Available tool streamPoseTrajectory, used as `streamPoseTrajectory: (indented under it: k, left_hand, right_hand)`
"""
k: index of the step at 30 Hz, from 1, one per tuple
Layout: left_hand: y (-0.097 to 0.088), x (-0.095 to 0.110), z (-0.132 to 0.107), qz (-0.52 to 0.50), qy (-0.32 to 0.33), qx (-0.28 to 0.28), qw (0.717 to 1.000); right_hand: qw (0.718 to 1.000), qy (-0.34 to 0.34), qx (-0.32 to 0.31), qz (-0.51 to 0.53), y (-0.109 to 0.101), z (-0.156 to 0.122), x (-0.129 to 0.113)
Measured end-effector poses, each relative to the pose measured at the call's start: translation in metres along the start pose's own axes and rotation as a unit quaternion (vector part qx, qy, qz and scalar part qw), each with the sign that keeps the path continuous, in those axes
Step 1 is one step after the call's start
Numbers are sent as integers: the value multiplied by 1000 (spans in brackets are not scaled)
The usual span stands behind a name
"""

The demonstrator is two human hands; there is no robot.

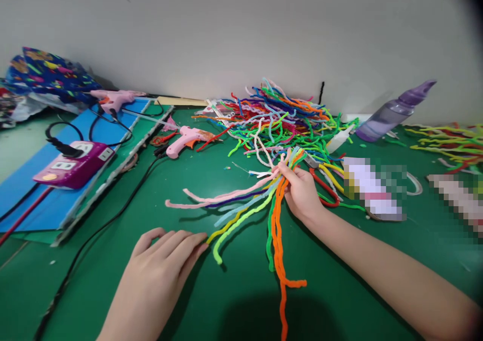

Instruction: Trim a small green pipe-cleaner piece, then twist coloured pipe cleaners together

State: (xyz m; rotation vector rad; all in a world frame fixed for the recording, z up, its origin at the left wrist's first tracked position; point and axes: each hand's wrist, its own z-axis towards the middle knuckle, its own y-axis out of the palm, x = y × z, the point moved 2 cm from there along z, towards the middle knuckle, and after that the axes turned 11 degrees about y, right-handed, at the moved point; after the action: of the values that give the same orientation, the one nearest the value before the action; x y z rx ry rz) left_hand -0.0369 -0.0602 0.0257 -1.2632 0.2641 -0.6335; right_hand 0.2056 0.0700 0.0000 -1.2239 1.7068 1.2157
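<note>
My right hand is closed around a bunch of pipe cleaners in pink, blue, yellow, green and orange. Their loose ends fan out to the left and downward over the green table. The long orange ones trail toward the near edge. My left hand lies flat on the table with fingers stretched out. Its fingertips sit next to the end of a yellow-green pipe cleaner, and it holds nothing. Behind my right hand is a big tangled heap of pipe cleaners.
A pink glue gun lies left of the heap; another glue gun rests on a blue board beside a purple power strip. Black cables cross the table. A purple squeeze bottle and more pipe cleaners lie at right.
</note>
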Motion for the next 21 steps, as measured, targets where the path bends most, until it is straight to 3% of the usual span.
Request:
streamPoseTrajectory:
  k: [6, 13, 16, 21]
  left_hand:
    - [1, -2, -2, -14, 16, -6, 1000]
    - [9, -3, -7, -38, -24, -42, 998]
    - [10, -2, -12, -49, -33, -42, 997]
    - [12, -4, -21, -68, -42, -88, 993]
  right_hand:
    - [1000, 18, -17, 20, 1, 0, -1]
    - [996, 49, -52, 56, 6, -5, -5]
    - [996, 52, -42, 62, 7, -6, -6]
    - [998, 30, -28, 57, 3, -2, -5]
